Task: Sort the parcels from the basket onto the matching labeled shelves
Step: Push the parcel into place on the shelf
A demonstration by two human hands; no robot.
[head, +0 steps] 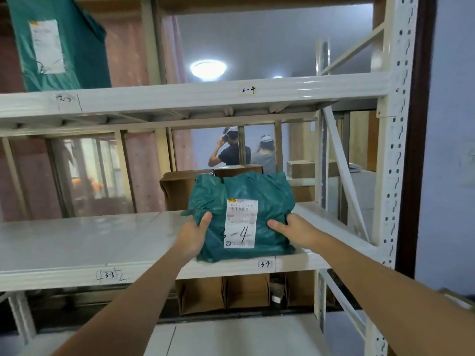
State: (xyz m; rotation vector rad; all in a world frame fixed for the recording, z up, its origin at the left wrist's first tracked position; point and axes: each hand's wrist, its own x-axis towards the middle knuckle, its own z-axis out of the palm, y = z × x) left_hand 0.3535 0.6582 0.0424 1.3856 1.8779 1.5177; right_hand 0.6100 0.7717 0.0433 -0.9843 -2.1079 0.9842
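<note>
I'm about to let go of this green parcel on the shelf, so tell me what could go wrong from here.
1. The green parcel sits at the front lip of the shelf, above the 3-4 tag; released there, it might slide off.
2. Cardboard boxes stand right behind it, so pushing it deeper may jam or shift them.
3. Both hands, left and right, grip soft wrapping that could snag on release.

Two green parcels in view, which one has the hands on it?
The green parcel marked 3-4, held by the left hand and right hand on the shelf tagged 3-4. The other green parcel stands untouched, upper left.
</note>
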